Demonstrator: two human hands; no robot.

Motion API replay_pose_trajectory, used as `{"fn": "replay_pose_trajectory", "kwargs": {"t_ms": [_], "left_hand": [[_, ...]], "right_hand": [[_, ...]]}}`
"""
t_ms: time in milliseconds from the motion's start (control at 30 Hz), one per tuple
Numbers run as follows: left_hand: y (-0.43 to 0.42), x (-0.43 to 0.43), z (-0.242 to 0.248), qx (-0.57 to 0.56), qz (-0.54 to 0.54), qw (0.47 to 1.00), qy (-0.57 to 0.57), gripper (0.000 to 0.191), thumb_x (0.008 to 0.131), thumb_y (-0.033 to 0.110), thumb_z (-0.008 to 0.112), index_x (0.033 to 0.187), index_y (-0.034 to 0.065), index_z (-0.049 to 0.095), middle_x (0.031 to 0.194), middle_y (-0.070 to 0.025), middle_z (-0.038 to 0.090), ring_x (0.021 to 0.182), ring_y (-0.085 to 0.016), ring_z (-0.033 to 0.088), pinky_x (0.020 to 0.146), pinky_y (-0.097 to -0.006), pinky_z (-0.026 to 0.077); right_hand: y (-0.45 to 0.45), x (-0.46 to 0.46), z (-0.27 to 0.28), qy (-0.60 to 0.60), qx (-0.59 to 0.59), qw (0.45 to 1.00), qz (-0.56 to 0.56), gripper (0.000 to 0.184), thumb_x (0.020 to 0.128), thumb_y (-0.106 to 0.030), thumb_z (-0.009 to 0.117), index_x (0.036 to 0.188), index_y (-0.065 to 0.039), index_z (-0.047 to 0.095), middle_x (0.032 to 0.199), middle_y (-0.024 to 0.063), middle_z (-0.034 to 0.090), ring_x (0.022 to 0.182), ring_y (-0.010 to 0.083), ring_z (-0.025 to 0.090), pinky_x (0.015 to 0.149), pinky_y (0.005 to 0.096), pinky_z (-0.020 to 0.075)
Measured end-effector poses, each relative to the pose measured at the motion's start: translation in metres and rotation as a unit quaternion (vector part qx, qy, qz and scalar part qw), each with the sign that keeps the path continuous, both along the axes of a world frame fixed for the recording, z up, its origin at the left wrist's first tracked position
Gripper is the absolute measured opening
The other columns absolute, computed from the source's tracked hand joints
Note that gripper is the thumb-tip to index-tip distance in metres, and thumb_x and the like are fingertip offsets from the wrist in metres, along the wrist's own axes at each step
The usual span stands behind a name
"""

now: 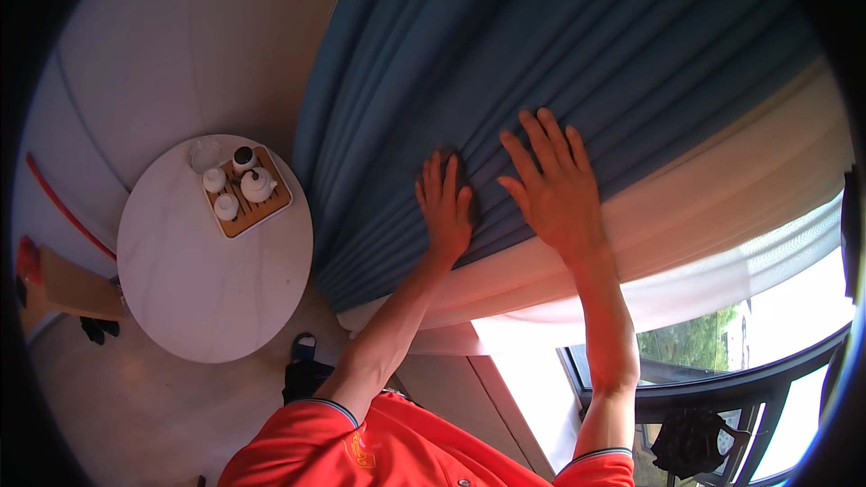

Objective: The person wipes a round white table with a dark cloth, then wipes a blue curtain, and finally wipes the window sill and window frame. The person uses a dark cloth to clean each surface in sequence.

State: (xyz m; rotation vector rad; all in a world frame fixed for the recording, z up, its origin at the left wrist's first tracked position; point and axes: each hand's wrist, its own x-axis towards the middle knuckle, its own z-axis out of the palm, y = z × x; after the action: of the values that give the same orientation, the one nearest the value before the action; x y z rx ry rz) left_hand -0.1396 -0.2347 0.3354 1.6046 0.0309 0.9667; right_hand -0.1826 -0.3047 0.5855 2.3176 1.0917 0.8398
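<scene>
A blue pleated curtain [406,115] hangs before me, its folds fanning across the upper part of the view. Both palms face the cloth. My left hand [446,206] lies against the lower middle of the blue fabric, fingers slightly spread. Higher and to the right, my right hand [558,189] rests flat on the same curtain with its fingers apart. Neither hand grips anything. Along the blue cloth's right side runs a cream curtain band [717,169], and beyond that a white sheer curtain [798,237].
On the left stands a round marble-look table [210,304]. A tea tray [260,213] on it bears a white teapot [257,184] and cups, with a glass ashtray [204,154] beside. A dark-framed window [697,385] is at lower right, a cardboard box [81,284] at far left.
</scene>
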Motion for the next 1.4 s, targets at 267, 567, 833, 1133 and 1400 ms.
{"fn": "replay_pose_trajectory", "kwargs": {"t_ms": [267, 567, 833, 1133, 1400], "left_hand": [[-0.008, -0.007, -0.078, -0.066, 0.022, 0.996, 0.056, 0.058, 0.121, 0.041, 0.033, 0.168, 0.0098, 0.044, 0.175, -0.023, 0.036, 0.162, -0.045, 0.032, 0.131, -0.066, 0.015], [-0.014, -0.017, -0.097, -0.136, 0.038, 0.977, 0.162, 0.056, 0.122, 0.04, 0.034, 0.168, 0.0115, 0.045, 0.172, -0.0232, 0.04, 0.16, -0.045, 0.036, 0.131, -0.0644, 0.016], [-0.002, -0.023, -0.056, -0.08, 0.034, 0.979, 0.186, 0.052, 0.122, 0.034, 0.037, 0.169, 0.0134, 0.045, 0.175, -0.0206, 0.037, 0.162, -0.043, 0.034, 0.131, -0.0668, 0.015], [-0.004, -0.013, -0.038, -0.059, 0.025, 0.997, 0.047, 0.052, 0.116, 0.022, 0.051, 0.167, 0.0123, 0.047, 0.178, -0.0212, 0.032, 0.164, -0.045, 0.03, 0.132, -0.0645, 0.019], [-0.014, -0.015, -0.125, -0.117, 0.03, 0.982, 0.148, 0.053, 0.119, 0.025, 0.045, 0.169, 0.0052, 0.042, 0.176, -0.0262, 0.031, 0.162, -0.048, 0.032, 0.133, -0.0541, 0.023]], "right_hand": [[-0.003, 0.003, -0.016, 0.009, -0.027, 1.0, -0.007, 0.054, 0.104, -0.046, 0.071, 0.149, -0.015, 0.068, 0.166, 0.0125, 0.054, 0.16, 0.0328, 0.042, 0.132, 0.0519, 0.032], [-0.004, 0.005, -0.042, 0.018, -0.074, 0.997, -0.009, 0.053, 0.107, -0.047, 0.069, 0.152, -0.021, 0.066, 0.17, 0.0121, 0.05, 0.164, 0.0349, 0.037, 0.134, 0.0519, 0.028], [0.005, 0.006, -0.053, 0.047, -0.087, 0.994, -0.041, 0.055, 0.107, -0.049, 0.068, 0.156, -0.023, 0.062, 0.171, 0.0095, 0.047, 0.163, 0.0333, 0.036, 0.133, 0.0524, 0.0289], [0.005, 0.01, -0.058, 0.037, -0.114, 0.992, -0.044, 0.055, 0.109, -0.052, 0.064, 0.156, -0.024, 0.062, 0.172, 0.0089, 0.047, 0.165, 0.0323, 0.035, 0.134, 0.0527, 0.0274], [0.005, 0.012, -0.059, 0.049, -0.125, 0.989, -0.06, 0.055, 0.111, -0.052, 0.06, 0.158, -0.025, 0.061, 0.173, 0.0087, 0.046, 0.165, 0.0329, 0.034, 0.135, 0.0519, 0.026]]}}
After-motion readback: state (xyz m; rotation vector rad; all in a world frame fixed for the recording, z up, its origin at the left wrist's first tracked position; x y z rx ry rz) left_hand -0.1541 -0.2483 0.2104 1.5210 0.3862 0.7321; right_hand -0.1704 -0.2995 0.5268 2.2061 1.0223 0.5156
